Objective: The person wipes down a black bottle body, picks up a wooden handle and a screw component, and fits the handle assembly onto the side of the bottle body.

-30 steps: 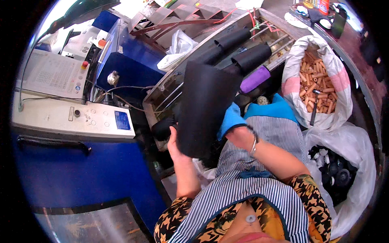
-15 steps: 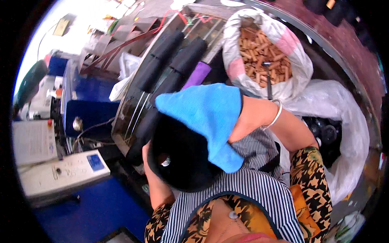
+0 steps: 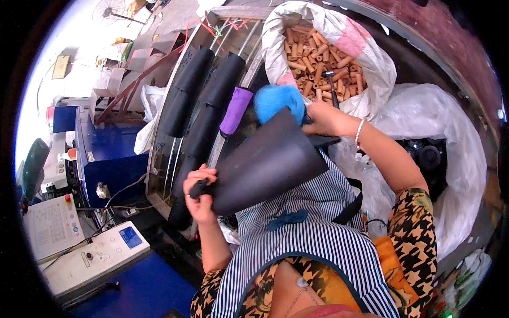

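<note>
A smooth black cone-shaped piece (image 3: 270,164) lies slanted across my lap, its wide end toward the right. My left hand (image 3: 200,193) is closed round a dark, narrow knob-like end of it. Above its upper edge is a bunched blue cloth (image 3: 280,104), which my right hand (image 3: 322,119) grips at the side; its fingertips are partly hidden. A dark strip shows just below my right hand. Beyond the cloth, a purple sleeve (image 3: 236,111) and several black foam-like rolls (image 3: 191,79) sit on metal rods in a frame.
An open white sack (image 3: 273,42) of brown tubes stands at the far right, with a small hammer (image 3: 332,87) on them. A clear plastic bag (image 3: 461,180) holding black parts is at the right. Blue machines and a control panel (image 3: 101,258) stand at the left.
The black piece has turned from its opening facing up to lying on its side. The blue cloth has moved off it, up and away, with my right hand. My left hand has come into view.
</note>
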A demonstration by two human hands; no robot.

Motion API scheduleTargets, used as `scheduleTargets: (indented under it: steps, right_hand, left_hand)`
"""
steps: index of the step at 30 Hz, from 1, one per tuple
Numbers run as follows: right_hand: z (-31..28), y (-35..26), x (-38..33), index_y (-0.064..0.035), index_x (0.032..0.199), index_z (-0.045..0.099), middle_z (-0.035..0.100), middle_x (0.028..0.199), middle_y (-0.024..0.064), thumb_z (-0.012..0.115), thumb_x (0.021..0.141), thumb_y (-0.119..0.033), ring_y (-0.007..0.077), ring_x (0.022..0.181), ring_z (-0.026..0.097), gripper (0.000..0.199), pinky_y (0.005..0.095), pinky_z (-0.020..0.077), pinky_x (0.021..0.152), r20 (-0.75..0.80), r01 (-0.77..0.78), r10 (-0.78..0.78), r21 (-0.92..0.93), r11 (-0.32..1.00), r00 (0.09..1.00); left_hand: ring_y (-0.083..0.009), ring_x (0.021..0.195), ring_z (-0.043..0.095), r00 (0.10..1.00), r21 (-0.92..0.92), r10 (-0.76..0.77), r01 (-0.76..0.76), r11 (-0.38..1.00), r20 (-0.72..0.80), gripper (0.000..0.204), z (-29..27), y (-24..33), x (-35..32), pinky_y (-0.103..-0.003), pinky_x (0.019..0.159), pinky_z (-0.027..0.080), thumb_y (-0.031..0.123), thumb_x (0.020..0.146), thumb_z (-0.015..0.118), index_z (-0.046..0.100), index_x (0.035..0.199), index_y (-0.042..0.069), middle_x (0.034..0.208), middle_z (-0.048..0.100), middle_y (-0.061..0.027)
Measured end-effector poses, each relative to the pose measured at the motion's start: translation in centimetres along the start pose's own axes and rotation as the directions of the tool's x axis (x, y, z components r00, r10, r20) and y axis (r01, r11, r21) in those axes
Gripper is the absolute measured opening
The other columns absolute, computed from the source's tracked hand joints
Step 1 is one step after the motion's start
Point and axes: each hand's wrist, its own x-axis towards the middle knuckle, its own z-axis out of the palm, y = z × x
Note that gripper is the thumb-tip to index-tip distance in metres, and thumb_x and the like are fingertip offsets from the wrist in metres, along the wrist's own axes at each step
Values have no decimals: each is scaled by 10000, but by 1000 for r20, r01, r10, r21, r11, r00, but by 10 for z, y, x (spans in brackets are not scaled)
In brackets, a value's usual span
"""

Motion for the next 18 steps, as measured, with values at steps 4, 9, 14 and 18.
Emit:
scheduleTargets:
  steps: [4,9,14,18]
  right_hand:
    - [2,86,-18,-16,855,699,668,818,221,728,740,-281,357,810,669,290,433,531,750,-136,-256,217,-508,822,967]
    - [-11,139,-36,-17,826,702,679,950,155,668,776,-215,301,920,651,207,460,544,724,-555,-622,282,-691,368,783]
    - [25,136,34,-18,834,718,655,945,118,674,785,-301,308,941,636,291,436,534,792,-543,-511,232,-446,735,807]
    - [57,162,80,-24,909,734,650,1065,139,614,822,-237,330,1011,605,260,465,495,848,-590,-667,383,-391,634,711]
  left_hand:
    - [-330,1107,561,992,156,-23,3,988,126,248,2,-32,-23,-548,1120,246,90,806,574,526,1047,55,1043,629,-137]
    - [-359,1235,503,974,100,-199,189,977,110,260,-10,-40,-47,-567,1131,215,228,871,654,535,1052,84,1064,634,-126]
    - [-356,1223,514,967,70,-226,219,973,120,263,-10,-40,-36,-566,1134,212,208,850,667,538,1046,87,1073,634,-117]
    - [-352,1219,518,965,57,-234,229,972,116,261,-10,-39,-37,-563,1135,213,195,848,666,539,1048,86,1069,636,-114]
